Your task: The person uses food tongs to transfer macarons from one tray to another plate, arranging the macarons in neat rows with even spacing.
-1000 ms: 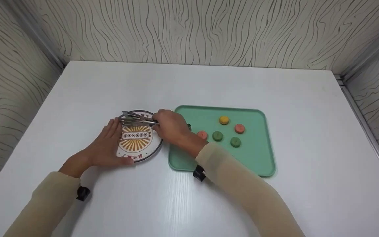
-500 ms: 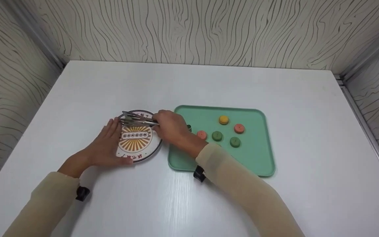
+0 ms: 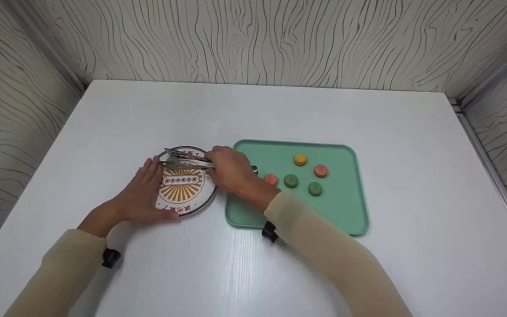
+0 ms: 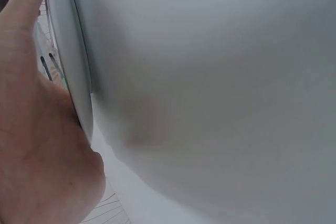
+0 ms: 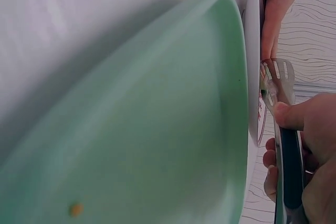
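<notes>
On the left of the table lies a round white plate with an orange sunburst print and dark rim. My left hand rests along its left edge, fingers extended and thumb spread at the near side. My right hand grips metal tongs by the handles, which show a dark blue inlay in the right wrist view. The slotted tong ends reach over the far left part of the plate. Between them sits a green macaron, partly covered; whether the tongs touch it I cannot tell.
A green rectangular tray lies right of the plate, under my right forearm. It bears a yellow macaron, pink macarons and green macarons. A patterned wall stands behind the white table.
The tong arms have spread slightly apart, so the green macaron between them shows more. My left hand and the plate have stayed put.
</notes>
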The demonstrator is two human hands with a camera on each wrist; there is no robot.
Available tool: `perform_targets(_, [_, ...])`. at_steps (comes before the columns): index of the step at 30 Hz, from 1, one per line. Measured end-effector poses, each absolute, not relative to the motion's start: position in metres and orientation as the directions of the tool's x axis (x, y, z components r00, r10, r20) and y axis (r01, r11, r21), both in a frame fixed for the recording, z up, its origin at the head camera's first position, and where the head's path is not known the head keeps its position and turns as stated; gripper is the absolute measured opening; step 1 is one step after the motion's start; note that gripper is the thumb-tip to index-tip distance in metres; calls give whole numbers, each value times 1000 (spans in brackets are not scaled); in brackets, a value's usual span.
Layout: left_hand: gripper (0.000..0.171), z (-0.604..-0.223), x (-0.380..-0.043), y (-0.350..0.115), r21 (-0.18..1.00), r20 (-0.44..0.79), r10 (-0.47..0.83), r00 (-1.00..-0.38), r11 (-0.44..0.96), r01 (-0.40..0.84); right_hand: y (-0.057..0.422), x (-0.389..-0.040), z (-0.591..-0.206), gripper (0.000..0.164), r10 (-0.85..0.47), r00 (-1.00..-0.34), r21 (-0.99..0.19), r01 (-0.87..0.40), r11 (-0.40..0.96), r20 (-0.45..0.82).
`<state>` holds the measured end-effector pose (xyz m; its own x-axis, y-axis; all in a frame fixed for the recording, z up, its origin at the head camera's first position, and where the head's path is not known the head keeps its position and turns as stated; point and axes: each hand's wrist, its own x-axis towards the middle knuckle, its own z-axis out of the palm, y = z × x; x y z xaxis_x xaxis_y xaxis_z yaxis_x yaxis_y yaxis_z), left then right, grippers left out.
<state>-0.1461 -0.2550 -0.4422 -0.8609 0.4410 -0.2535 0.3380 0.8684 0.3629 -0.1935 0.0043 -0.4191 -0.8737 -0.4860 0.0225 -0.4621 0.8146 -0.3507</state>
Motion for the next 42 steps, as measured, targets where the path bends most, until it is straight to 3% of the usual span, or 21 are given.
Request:
perform_targets(19, [136,-442,-145,-255,346,-241,446,-862,869,353,22,-191,-422,23,-505,-861,-350,-493,797,62])
perform_targets(42, [139,-436,-144,-251,363,-257,435,-863,871,331,51,-186,-412,33,-522,-842,-353,-532,769,133])
